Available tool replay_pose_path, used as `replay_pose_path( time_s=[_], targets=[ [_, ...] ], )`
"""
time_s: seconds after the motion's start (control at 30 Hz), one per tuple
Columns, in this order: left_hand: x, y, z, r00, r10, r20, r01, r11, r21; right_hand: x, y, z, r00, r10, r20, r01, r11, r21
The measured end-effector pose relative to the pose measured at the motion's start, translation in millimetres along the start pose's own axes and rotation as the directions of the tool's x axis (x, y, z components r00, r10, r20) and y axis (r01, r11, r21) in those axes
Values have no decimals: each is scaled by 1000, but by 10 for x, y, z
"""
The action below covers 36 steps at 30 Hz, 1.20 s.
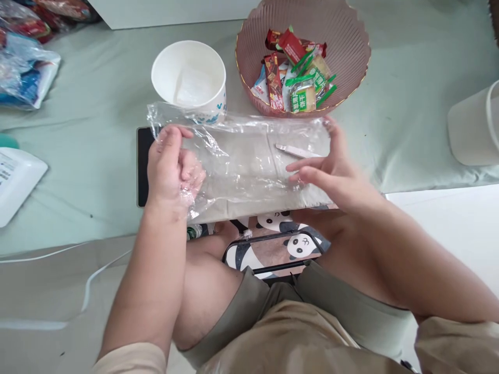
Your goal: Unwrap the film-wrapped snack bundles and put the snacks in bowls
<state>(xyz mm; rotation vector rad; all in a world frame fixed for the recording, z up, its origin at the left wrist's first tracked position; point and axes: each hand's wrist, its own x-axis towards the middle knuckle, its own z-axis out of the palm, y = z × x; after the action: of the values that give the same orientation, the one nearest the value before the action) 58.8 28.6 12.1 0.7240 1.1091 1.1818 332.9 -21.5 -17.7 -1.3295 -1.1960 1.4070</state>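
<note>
A clear plastic bag (245, 156) is stretched sideways between my hands, above the table's front edge. My left hand (171, 166) is closed around its crumpled left end. At the right end, my right hand (331, 166) has its fingers apart, with one fingertip hooked at the bag's upper corner and others against its side. A slim pale tool with a metal tip (296, 151) shows by the right fingers; its kind is unclear. Just behind the bag stands a white paper tub (159, 78) with something whitish inside.
A pink ribbed bowl (343, 52) holds several wrapped snacks. A dark phone (143, 166) lies partly behind my left hand. Packaged goods (23, 67) sit at far left, above a white container (19, 182). A white bin (470, 124) is at right.
</note>
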Motion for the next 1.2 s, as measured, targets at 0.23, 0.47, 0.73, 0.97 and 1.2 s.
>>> replay_pose_path(
  time_s=[0.23, 0.47, 0.73, 0.97, 1.2],
  targets=[
    [10, 73, -56, 995, -49, -84, 54, 996, 65, -9, -139, -35, 963, -67, -261, 47, 995, -84],
    [-96, 120, -83, 994, -41, 103, 36, 998, 48, 27, -141, -142, 1000, -18, -18, 17, 1000, -21],
    [-229, 133, -238, 999, 30, -39, -21, 979, 200, -21, -235, -99, 979, -91, -180, 87, 996, -31],
    [-360, 165, -354, 991, 113, -74, -84, 946, 313, -187, -301, -207, 884, -323, -338, 300, 947, -118],
    [-285, -54, -296, 951, 302, 69, -310, 926, 217, -178, -288, -218, 826, -392, -405, 339, 919, -199]
  ],
)
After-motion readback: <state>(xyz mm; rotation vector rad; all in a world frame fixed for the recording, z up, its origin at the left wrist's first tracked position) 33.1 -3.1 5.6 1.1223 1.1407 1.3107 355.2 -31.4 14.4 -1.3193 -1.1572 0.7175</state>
